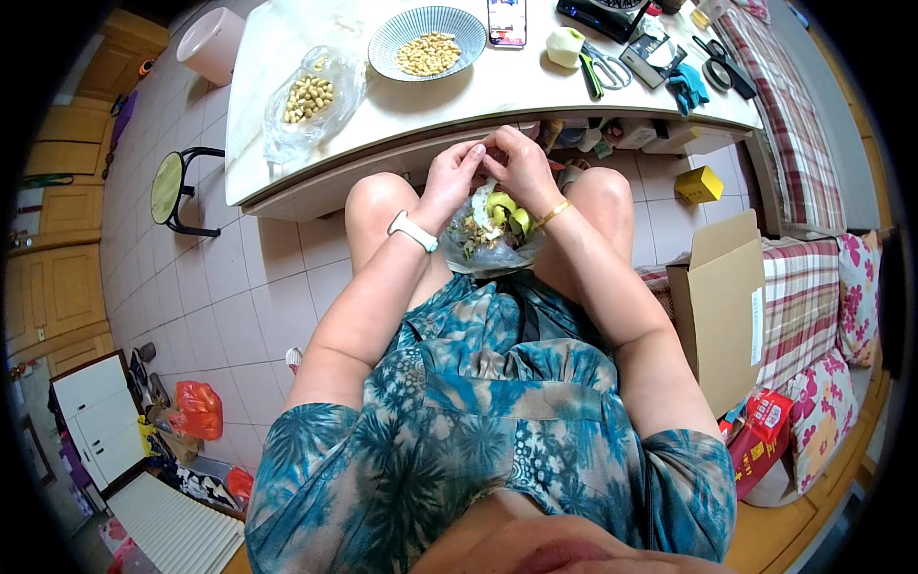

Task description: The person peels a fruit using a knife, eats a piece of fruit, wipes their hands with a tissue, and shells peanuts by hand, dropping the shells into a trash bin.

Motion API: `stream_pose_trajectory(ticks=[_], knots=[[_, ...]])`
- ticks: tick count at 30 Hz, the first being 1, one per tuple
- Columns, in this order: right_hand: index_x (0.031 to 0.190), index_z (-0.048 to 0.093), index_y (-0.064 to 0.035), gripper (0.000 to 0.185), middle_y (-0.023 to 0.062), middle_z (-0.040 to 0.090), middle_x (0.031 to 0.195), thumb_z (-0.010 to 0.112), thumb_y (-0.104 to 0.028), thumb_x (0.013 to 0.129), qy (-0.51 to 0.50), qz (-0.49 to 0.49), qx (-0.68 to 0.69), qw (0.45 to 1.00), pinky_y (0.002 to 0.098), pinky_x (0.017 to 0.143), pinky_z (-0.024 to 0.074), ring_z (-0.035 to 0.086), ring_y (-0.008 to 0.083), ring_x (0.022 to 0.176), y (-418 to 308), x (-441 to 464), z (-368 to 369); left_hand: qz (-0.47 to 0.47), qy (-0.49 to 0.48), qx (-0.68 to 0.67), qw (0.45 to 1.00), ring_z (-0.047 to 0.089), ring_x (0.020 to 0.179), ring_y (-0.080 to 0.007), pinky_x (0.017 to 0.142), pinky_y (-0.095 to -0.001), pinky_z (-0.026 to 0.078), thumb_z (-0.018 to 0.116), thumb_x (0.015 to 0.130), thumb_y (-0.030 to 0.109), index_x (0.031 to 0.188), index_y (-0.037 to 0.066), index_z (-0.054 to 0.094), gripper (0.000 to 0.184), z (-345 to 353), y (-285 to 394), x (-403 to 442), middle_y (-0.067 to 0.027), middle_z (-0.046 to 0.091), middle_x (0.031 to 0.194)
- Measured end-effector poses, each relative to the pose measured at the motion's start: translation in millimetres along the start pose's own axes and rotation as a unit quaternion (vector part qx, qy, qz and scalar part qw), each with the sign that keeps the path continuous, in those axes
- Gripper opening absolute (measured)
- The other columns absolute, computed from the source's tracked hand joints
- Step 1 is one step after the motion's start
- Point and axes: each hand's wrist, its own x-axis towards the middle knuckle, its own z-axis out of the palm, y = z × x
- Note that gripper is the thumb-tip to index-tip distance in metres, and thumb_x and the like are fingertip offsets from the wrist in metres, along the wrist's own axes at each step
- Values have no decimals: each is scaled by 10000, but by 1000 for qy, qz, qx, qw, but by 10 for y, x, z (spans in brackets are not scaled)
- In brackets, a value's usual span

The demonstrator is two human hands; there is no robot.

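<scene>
My left hand (453, 178) and my right hand (522, 170) meet at the fingertips, just in front of the table edge. Both are pinched closed, and whatever small thing lies between the fingers is hidden. Beneath them, between my knees, an open plastic bag (490, 256) holds green peels, shells and other scraps. On the table beyond my left hand stands a striped bowl (384, 36) with pale shelled nuts (427, 55). A clear plastic bag (287, 134) of larger, tan nuts (308, 99) lies farther left.
On the table are a phone (507, 21), a peeled fruit (564, 46), a green-handled peeler (590, 78), scissors (610, 69) and a teal cloth (688, 89). A stool (168, 187) stands left; a cardboard box (717, 325) sits on the sofa at right.
</scene>
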Motion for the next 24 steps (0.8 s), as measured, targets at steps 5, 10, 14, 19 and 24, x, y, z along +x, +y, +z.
stream_pose_trajectory(ticks=[5,10,14,19,24], knots=[[871,623,-16,127,145,608,864,715,-95,831,2,-49,-40,998,434,730,524,636,359,844,-41,20,-50,6,-12,19,1000,641,918,-94,793,-255,557,510,1082,285,1289,15,615,356,-23,-56,23,-24,673,1078],[845,583,-3,136,156,582,842,700,-69,824,14,-101,-44,994,444,729,515,612,367,825,-44,32,-69,18,-17,38,999,645,927,-97,798,-257,562,512,1082,280,1293,10,616,358,-25,-50,1,-29,675,1084],[873,603,-4,138,153,593,862,715,-63,817,7,-94,-28,995,426,734,521,619,361,835,-41,37,-71,26,-6,29,999,650,952,-100,811,-252,560,516,1080,252,1306,3,612,349,-4,-33,-16,-40,683,1120],[905,630,-11,151,146,607,887,732,-62,807,-9,-38,16,999,411,741,526,630,355,852,-67,38,-65,65,-7,-2,998,652,962,-98,808,-241,551,514,1079,224,1331,3,600,347,0,-22,6,-53,687,1157],[889,613,-11,143,144,589,868,724,-51,808,1,-95,-51,994,424,741,521,614,356,850,-27,31,-60,41,18,22,999,658,963,-96,809,-244,556,515,1077,225,1343,-1,592,357,5,-29,9,-56,686,1149]])
